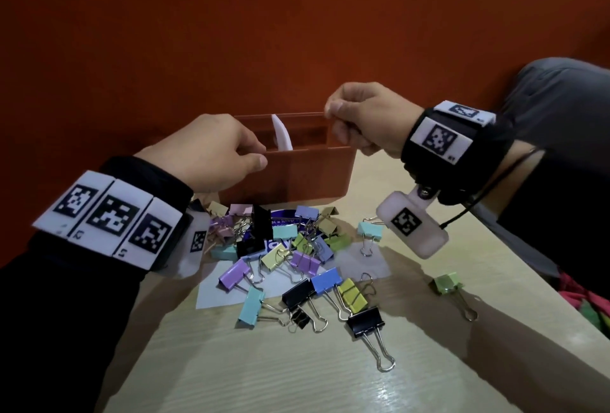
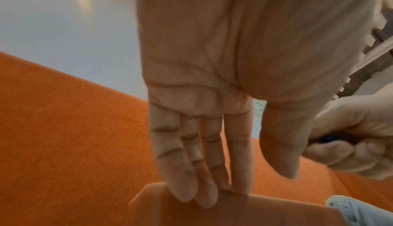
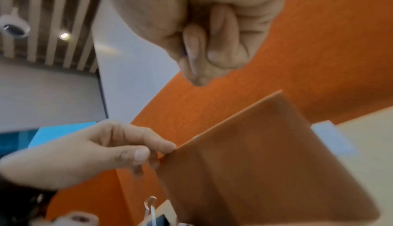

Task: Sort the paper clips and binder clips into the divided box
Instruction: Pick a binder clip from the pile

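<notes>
The orange divided box (image 1: pixel 297 168) stands at the back of the table with a white divider (image 1: pixel 282 135) inside. My left hand (image 1: pixel 260 155) pinches the box's left front wall, fingers inside and thumb outside; its fingertips (image 2: pixel 202 194) lie on the rim of the box (image 2: pixel 234 212). My right hand (image 1: pixel 336 125) hovers over the box's right end, curled into a fist (image 3: pixel 199 61) clear of the box (image 3: pixel 266 162). A small dark blue object (image 2: pixel 328 138) shows inside that fist, mostly hidden. A pile of coloured binder clips (image 1: pixel 287 247) lies in front of the box.
Stray clips lie apart from the pile: a teal one (image 1: pixel 370 229), a black one (image 1: pixel 366 321) and a green one (image 1: pixel 445 282) near the table's right edge. A white sheet (image 1: pixel 218 287) lies under the pile. An orange wall rises directly behind the box.
</notes>
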### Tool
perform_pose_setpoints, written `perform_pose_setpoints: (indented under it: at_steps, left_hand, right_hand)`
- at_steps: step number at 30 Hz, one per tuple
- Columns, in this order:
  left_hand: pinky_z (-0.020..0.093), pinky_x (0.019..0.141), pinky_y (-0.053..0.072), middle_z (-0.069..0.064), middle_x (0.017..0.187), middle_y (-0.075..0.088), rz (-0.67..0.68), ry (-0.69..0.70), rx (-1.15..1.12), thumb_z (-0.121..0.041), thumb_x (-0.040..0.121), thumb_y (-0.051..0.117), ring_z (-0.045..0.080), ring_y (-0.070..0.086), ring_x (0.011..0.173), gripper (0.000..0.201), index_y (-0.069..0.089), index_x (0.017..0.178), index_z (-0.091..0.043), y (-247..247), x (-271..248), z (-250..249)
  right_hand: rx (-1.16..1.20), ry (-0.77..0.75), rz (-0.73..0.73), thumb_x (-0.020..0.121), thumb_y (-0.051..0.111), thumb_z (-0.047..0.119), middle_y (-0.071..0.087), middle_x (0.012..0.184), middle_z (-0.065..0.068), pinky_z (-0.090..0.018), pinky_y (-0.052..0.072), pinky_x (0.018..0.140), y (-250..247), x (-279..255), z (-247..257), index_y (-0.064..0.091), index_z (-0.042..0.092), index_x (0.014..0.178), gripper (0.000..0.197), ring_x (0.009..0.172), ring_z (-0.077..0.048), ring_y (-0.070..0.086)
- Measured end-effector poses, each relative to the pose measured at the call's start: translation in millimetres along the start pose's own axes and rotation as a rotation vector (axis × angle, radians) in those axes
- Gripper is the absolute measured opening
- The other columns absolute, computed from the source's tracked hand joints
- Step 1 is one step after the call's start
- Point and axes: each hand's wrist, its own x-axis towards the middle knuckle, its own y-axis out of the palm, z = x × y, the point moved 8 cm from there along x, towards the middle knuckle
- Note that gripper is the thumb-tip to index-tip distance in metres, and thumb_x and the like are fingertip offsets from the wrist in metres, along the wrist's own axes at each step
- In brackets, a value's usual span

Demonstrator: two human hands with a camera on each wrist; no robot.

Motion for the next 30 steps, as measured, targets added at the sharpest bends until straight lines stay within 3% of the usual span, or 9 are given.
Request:
perform_pose_setpoints:
  at_steps: [4, 8, 10, 14, 18, 22, 24, 28, 30]
  left_hand:
    - [0.024, 0.087, 0.038, -0.007, 0.125, 0.061, 0.061, -0.017, -0.027, -0.035, 0.094, 0.057, 0.008, 0.053, 0.107, 0.026, 0.066, 0.118, -0.033, -1, -1, 8]
    - [0.022, 0.088, 0.037, -0.008, 0.126, 0.062, 0.087, -0.054, -0.049, -0.029, 0.096, 0.054, 0.009, 0.054, 0.113, 0.025, 0.066, 0.118, -0.035, -6, -3, 20]
    - [0.019, 0.082, 0.038, -0.009, 0.127, 0.061, 0.092, -0.059, -0.047, -0.027, 0.097, 0.054, 0.006, 0.056, 0.101, 0.025, 0.067, 0.116, -0.035, -9, -3, 23]
    - [0.015, 0.052, 0.036, -0.011, 0.119, 0.063, 0.092, -0.089, -0.029, -0.025, 0.097, 0.054, 0.001, 0.049, 0.057, 0.024, 0.069, 0.112, -0.038, -14, -3, 31]
    - [0.02, 0.059, 0.048, -0.012, 0.116, 0.064, 0.083, -0.109, -0.055, -0.023, 0.096, 0.056, 0.002, 0.061, 0.07, 0.024, 0.071, 0.105, -0.04, -17, -1, 40]
    - [0.019, 0.059, 0.051, -0.011, 0.109, 0.067, 0.085, -0.118, -0.089, -0.019, 0.096, 0.056, 0.008, 0.064, 0.072, 0.027, 0.072, 0.104, -0.039, -16, 0, 43]
    - [0.013, 0.05, 0.044, -0.01, 0.104, 0.067, 0.082, -0.112, -0.084, -0.017, 0.096, 0.054, 0.006, 0.06, 0.066, 0.029, 0.072, 0.104, -0.038, -16, 0, 42]
    - [0.005, 0.039, 0.032, -0.011, 0.105, 0.063, 0.077, -0.114, -0.077, -0.012, 0.097, 0.052, 0.001, 0.05, 0.059, 0.034, 0.071, 0.107, -0.037, -18, 2, 42]
    - [0.007, 0.04, 0.034, -0.01, 0.104, 0.065, 0.087, -0.117, -0.069, -0.011, 0.096, 0.051, 0.002, 0.051, 0.058, 0.036, 0.071, 0.108, -0.038, -17, 2, 42]
  right_hand:
    - [0.375, 0.241, 0.23, 0.099, 0.043, 0.026, 0.042, 0.058, 0.003, -0.015, 0.019, 0.034, 26, 9, -7, 0.049, 0.017, 0.079, 0.024, 0.038, -0.005, 0.027]
    - [0.325, 0.204, 0.11, 0.092, 0.041, 0.005, 0.042, 0.065, -0.002, -0.016, 0.022, 0.035, 29, 25, 6, 0.052, 0.014, 0.083, 0.017, 0.045, -0.008, 0.031]
    - [0.292, 0.203, 0.042, 0.087, 0.033, -0.003, 0.042, 0.065, -0.004, -0.016, 0.022, 0.035, 31, 31, 6, 0.055, 0.012, 0.078, 0.028, 0.046, -0.01, 0.031]
    - [0.251, 0.121, -0.14, 0.082, 0.027, -0.008, 0.04, 0.06, -0.004, -0.015, 0.023, 0.034, 20, 44, 12, 0.054, 0.012, 0.068, 0.037, 0.046, -0.013, 0.029]
    - [0.1, -0.044, -0.255, 0.076, 0.027, -0.011, 0.04, 0.057, -0.003, -0.023, 0.023, 0.04, 12, 52, 22, 0.053, 0.015, 0.065, 0.038, 0.045, -0.013, 0.031]
    - [0.081, -0.028, -0.173, 0.072, 0.024, -0.009, 0.04, 0.059, -0.004, -0.027, 0.023, 0.045, 30, 58, 19, 0.052, 0.015, 0.062, 0.039, 0.049, -0.015, 0.031]
    - [0.031, -0.046, -0.135, 0.071, 0.024, -0.009, 0.041, 0.06, -0.003, -0.027, 0.025, 0.045, 41, 60, 25, 0.052, 0.016, 0.062, 0.039, 0.049, -0.015, 0.033]
    - [-0.033, -0.014, -0.019, 0.087, 0.033, -0.003, 0.051, 0.068, -0.004, -0.024, 0.035, 0.047, 68, 67, 34, 0.054, 0.016, 0.07, 0.033, 0.055, -0.013, 0.044]
    - [-0.006, 0.053, 0.082, 0.093, 0.04, 0.005, 0.059, 0.086, -0.006, -0.024, 0.045, 0.056, 83, 68, 32, 0.058, 0.015, 0.084, 0.023, 0.075, -0.016, 0.056]
